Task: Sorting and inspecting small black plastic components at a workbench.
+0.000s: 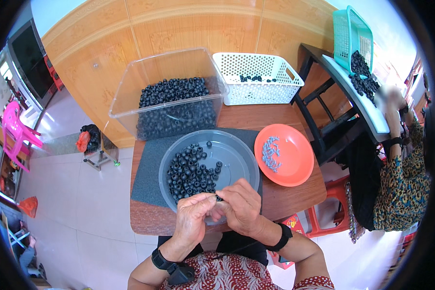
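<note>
Over the near rim of a round see-through basin (246, 153), my two hands meet fingertip to fingertip. My right hand (242, 205) is closed in a pinch around a small black bead-like piece (219, 198), mostly hidden by the fingers. Thumb and forefinger of my left hand (192, 216) are pressed together right beside it; what they hold, if anything, is too small to make out. Many loose black bead-like pieces (191, 169), some showing a hole, lie in the basin's left half. An orange-red plate (295, 159) to the right bears small silvery-blue bits (270, 154).
Behind the basin stand a clear plastic bin (125, 96) full of black pieces and a white perforated basket (261, 96) with a few. A grey mat (147, 179) lies underneath on the wooden table (299, 195). At right, another person works at a table with black pieces and a green basket (343, 38).
</note>
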`<control>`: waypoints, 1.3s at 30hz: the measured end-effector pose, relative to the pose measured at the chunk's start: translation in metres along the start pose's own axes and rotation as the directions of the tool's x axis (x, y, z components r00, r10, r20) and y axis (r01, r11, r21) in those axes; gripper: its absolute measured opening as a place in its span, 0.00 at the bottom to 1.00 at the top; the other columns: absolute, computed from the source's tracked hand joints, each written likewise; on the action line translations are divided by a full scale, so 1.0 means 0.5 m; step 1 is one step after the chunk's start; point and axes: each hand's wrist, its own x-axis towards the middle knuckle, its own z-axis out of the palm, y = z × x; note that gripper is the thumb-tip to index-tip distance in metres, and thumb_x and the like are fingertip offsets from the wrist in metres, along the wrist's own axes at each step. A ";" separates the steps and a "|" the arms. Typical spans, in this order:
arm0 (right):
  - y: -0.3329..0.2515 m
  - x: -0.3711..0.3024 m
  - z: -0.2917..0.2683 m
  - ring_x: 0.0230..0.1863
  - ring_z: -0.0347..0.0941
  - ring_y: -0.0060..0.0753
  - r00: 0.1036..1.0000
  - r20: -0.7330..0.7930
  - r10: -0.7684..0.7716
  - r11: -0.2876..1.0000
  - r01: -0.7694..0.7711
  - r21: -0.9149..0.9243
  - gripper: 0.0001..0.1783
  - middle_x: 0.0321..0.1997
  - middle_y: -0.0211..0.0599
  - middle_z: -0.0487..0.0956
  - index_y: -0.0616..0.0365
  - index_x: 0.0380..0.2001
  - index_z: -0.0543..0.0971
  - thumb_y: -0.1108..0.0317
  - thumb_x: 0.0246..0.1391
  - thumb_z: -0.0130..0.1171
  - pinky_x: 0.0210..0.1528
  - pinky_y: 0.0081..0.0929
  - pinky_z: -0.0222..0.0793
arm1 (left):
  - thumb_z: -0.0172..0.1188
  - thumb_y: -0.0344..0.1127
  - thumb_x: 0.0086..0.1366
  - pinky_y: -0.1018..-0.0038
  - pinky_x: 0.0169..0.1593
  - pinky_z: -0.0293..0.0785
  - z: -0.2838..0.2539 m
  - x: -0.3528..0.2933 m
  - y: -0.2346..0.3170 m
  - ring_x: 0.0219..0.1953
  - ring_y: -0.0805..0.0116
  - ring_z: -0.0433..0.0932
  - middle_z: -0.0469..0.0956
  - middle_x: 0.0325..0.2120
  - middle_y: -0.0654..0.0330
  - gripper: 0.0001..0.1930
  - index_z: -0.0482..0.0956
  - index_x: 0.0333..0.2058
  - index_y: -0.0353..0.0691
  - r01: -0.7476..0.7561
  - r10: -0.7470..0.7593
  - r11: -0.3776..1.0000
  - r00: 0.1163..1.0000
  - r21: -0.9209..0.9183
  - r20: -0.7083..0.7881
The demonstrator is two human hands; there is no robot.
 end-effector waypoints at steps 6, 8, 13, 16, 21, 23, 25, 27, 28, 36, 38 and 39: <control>0.024 -0.003 -0.012 0.24 0.69 0.38 0.983 0.137 0.122 0.987 -0.135 0.090 0.14 0.26 0.41 0.75 0.65 0.33 0.76 0.76 0.39 0.63 0.26 0.30 0.64 | 0.55 0.36 0.63 0.82 0.29 0.67 -0.017 0.006 0.017 0.25 0.76 0.73 0.79 0.26 0.57 0.13 0.78 0.36 0.30 0.026 -0.041 0.981 0.996 0.191 0.075; 0.035 0.025 -0.033 0.24 0.69 0.39 0.982 0.131 0.139 0.989 -0.144 0.032 0.14 0.26 0.41 0.75 0.64 0.33 0.77 0.75 0.39 0.64 0.26 0.32 0.65 | 0.54 0.36 0.64 0.83 0.30 0.68 -0.025 0.005 0.031 0.27 0.78 0.73 0.80 0.28 0.57 0.13 0.77 0.39 0.32 -0.004 -0.006 0.957 0.999 0.291 0.032; 0.149 0.145 -0.091 0.27 0.72 0.38 0.933 0.029 0.360 0.923 -0.351 -0.156 0.12 0.26 0.42 0.77 0.62 0.31 0.78 0.70 0.41 0.63 0.30 0.32 0.68 | 0.55 0.33 0.63 0.83 0.29 0.69 -0.049 0.018 0.054 0.25 0.76 0.74 0.80 0.27 0.55 0.10 0.78 0.37 0.31 -0.057 0.073 0.934 0.997 0.352 -0.032; 0.256 0.255 -0.117 0.27 0.76 0.44 0.902 -0.072 0.425 0.864 -0.428 -0.266 0.15 0.24 0.49 0.78 0.63 0.32 0.79 0.66 0.40 0.62 0.34 0.34 0.71 | 0.57 0.33 0.62 0.83 0.29 0.69 -0.058 0.026 0.073 0.25 0.78 0.73 0.80 0.26 0.57 0.09 0.78 0.36 0.32 -0.092 0.110 0.885 0.994 0.456 -0.015; 0.373 0.395 -0.161 0.35 0.70 0.58 0.965 -0.222 0.141 0.718 -0.254 -0.647 0.08 0.29 0.59 0.76 0.67 0.23 0.73 0.76 0.35 0.58 0.38 0.48 0.65 | 0.58 0.32 0.61 0.82 0.29 0.68 -0.067 0.085 0.083 0.26 0.78 0.73 0.79 0.26 0.60 0.08 0.78 0.36 0.33 -0.138 0.152 0.794 0.988 0.592 0.027; 0.349 0.393 -0.145 0.37 0.72 0.49 0.968 -0.193 0.162 0.717 -0.250 -0.650 0.14 0.33 0.50 0.77 0.64 0.34 0.77 0.72 0.40 0.62 0.40 0.41 0.67 | 0.58 0.31 0.59 0.80 0.29 0.69 -0.077 0.112 0.086 0.26 0.75 0.75 0.80 0.27 0.59 0.08 0.78 0.36 0.33 -0.414 0.398 0.368 0.879 0.833 0.261; 0.339 0.337 -0.105 0.36 0.71 0.51 0.977 -0.151 0.148 0.813 -0.207 -0.543 0.13 0.32 0.51 0.77 0.65 0.32 0.77 0.73 0.38 0.61 0.40 0.43 0.67 | 0.59 0.31 0.57 0.75 0.33 0.71 -0.050 0.143 0.107 0.29 0.66 0.77 0.80 0.29 0.56 0.08 0.78 0.35 0.34 -0.423 0.401 0.260 0.865 0.868 0.301; 0.299 0.273 -0.064 0.35 0.71 0.52 0.984 -0.025 0.174 0.899 -0.169 -0.404 0.11 0.30 0.49 0.77 0.64 0.30 0.78 0.75 0.37 0.60 0.40 0.44 0.67 | 0.60 0.31 0.54 0.69 0.36 0.71 -0.050 0.187 0.107 0.31 0.57 0.76 0.79 0.27 0.53 0.08 0.79 0.31 0.35 -0.528 0.493 -0.050 0.725 0.848 0.481; 0.285 0.239 -0.048 0.35 0.71 0.50 0.990 0.000 0.140 0.935 -0.132 -0.330 0.09 0.29 0.47 0.77 0.64 0.28 0.78 0.75 0.38 0.59 0.39 0.42 0.67 | 0.60 0.31 0.54 0.69 0.36 0.71 -0.044 0.205 0.107 0.31 0.57 0.76 0.79 0.27 0.53 0.08 0.79 0.31 0.35 -0.522 0.495 -0.057 0.726 0.851 0.478; 0.175 0.128 -0.065 0.29 0.71 0.40 0.976 0.109 0.187 0.971 -0.166 -0.174 0.05 0.25 0.39 0.77 0.62 0.28 0.79 0.78 0.43 0.60 0.33 0.32 0.67 | 0.64 0.32 0.47 0.63 0.35 0.69 -0.024 0.328 0.038 0.29 0.53 0.73 0.76 0.23 0.51 0.08 0.74 0.20 0.36 -0.444 0.360 -0.392 0.732 0.805 0.579; 0.163 0.119 -0.074 0.30 0.71 0.39 0.972 0.118 0.203 0.968 -0.180 -0.175 0.05 0.25 0.39 0.77 0.62 0.28 0.79 0.78 0.43 0.60 0.33 0.31 0.67 | 0.64 0.32 0.46 0.63 0.35 0.69 -0.024 0.330 0.036 0.29 0.53 0.74 0.76 0.22 0.51 0.08 0.74 0.19 0.36 -0.434 0.355 -0.419 0.730 0.797 0.584; 0.160 0.115 -0.076 0.30 0.72 0.39 0.968 0.131 0.214 0.967 -0.191 -0.172 0.04 0.25 0.39 0.76 0.62 0.27 0.79 0.78 0.44 0.60 0.33 0.31 0.67 | 0.64 0.31 0.47 0.65 0.33 0.70 -0.026 0.331 0.038 0.27 0.56 0.74 0.76 0.22 0.52 0.07 0.75 0.20 0.35 -0.432 0.378 -0.428 0.713 0.794 0.591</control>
